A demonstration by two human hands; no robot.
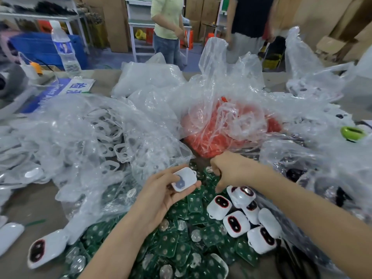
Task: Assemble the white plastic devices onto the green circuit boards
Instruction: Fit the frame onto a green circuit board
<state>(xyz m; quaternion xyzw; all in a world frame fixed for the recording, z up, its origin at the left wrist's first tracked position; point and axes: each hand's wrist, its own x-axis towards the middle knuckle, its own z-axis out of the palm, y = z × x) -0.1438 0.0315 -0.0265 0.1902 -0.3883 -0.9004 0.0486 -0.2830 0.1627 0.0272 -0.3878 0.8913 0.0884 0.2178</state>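
Note:
My left hand (161, 196) holds a white plastic device (184, 179) between thumb and fingers, its grey inner face turned up. My right hand (227, 170) reaches down into the pile of green circuit boards (181, 244), fingers curled at the top of the pile; whether they pinch a board I cannot tell. Several white devices with dark red-rimmed windows (237, 222) lie in a cluster just right of the boards, under my right forearm. Another white device (43, 250) lies at the lower left.
Crumpled clear plastic bags (90, 127) cover most of the table; one holds red parts (225, 133), another white frames (108, 137). A water bottle (64, 49) stands at the back left. Two people (167, 27) stand behind the table. A green ring (353, 133) sits at the right.

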